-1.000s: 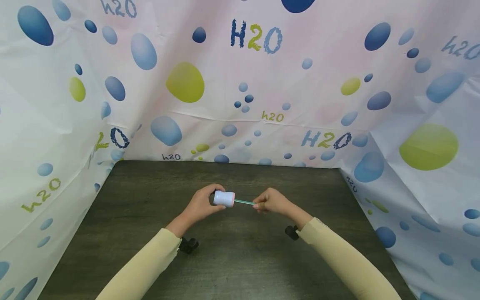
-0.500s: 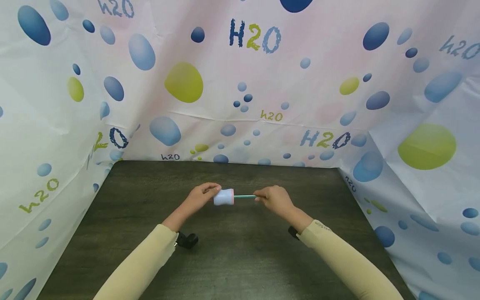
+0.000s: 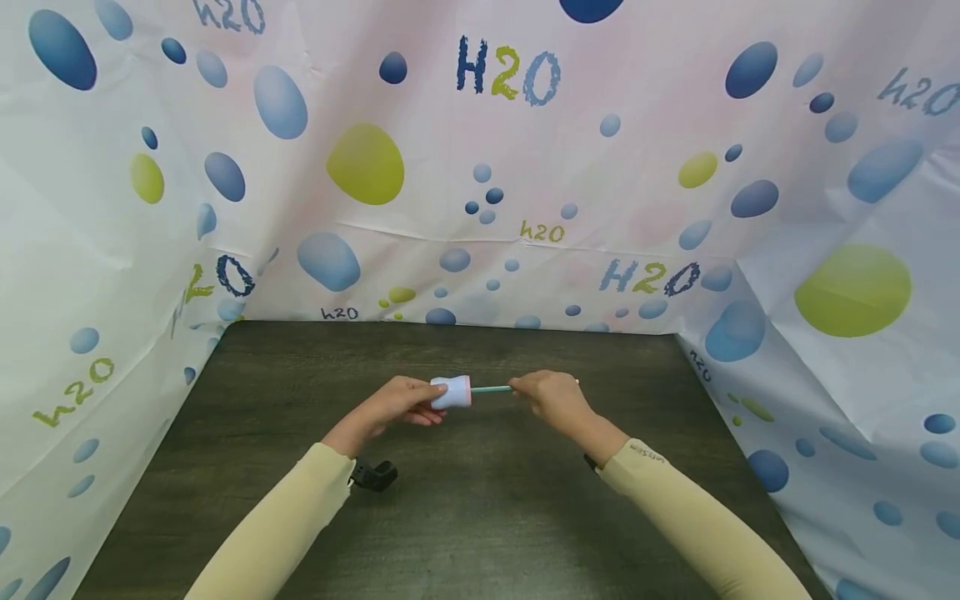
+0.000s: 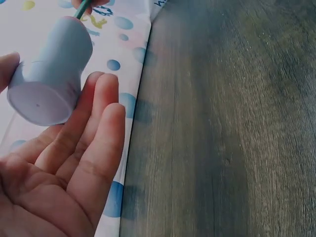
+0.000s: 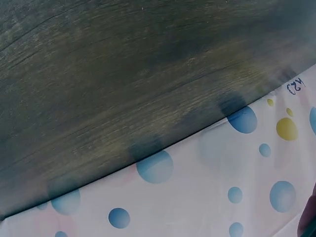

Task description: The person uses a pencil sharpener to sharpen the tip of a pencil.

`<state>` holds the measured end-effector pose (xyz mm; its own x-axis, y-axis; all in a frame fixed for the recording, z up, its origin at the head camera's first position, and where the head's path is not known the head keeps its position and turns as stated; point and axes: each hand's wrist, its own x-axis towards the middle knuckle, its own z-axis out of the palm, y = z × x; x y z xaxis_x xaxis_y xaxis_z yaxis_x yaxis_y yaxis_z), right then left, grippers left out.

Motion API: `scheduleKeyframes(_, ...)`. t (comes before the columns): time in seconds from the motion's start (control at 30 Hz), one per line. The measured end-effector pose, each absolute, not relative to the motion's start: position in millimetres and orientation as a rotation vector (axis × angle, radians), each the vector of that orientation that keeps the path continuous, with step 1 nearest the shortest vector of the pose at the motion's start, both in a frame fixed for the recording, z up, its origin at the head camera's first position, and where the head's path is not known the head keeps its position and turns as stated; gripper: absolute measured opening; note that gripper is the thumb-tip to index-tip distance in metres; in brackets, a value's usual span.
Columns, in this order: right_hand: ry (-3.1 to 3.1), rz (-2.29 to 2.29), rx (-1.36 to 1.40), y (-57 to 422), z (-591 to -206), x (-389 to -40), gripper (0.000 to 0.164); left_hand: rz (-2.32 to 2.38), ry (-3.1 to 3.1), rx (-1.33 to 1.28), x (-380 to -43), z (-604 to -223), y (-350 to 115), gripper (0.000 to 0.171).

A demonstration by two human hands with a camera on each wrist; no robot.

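Observation:
A pale blue pencil sharpener (image 3: 452,391), waisted like a small bottle with a pink rim, lies sideways in the air over the table. My left hand (image 3: 393,402) holds it at its flat base end, thumb on the near side and fingers below. In the left wrist view, several fingers (image 4: 96,163) extend past the sharpener's base. A slim green pencil (image 3: 491,389) runs into the pink end. My right hand (image 3: 553,396) pinches the pencil, and a pale tip shows beyond the knuckles. Only a dark sliver of that hand enters the right wrist view.
Below both hands is a dark wood-grain table (image 3: 480,500). A white sheet (image 3: 420,217) with blue and green spots and H2O lettering surrounds its back and sides. A black wrist camera (image 3: 375,476) sits under the left wrist.
My left hand has rolled round the sharpener: its thumb was below, then its fingers came over the top, and now the thumb is on it with fingers underneath. My right hand keeps the pencil.

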<state>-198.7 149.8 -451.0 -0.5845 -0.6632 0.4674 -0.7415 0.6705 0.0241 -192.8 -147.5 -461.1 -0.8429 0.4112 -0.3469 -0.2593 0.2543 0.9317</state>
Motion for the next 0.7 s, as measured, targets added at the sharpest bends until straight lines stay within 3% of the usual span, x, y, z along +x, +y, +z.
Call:
scheduleKeyframes(0.17, -2.468, 0.231, 1.121, 151.3, -452.8, -197.8, 0.022, 1.615, 2.029, 0.136, -192.0, -459.8, -144.3, 0.048)
scheduleKeyframes(0.53, -2.710, 0.372, 1.130, 148.6, -448.7, -197.9, 0.019, 1.569, 2.258, 0.215, -187.2, -464.9, -141.3, 0.062)
scheduleKeyframes(0.7, -2.829, 0.487, 1.150, 148.6, -444.9, -200.4, 0.022, 1.510, 2.391, 0.319, -185.4, -466.5, -141.1, 0.060)
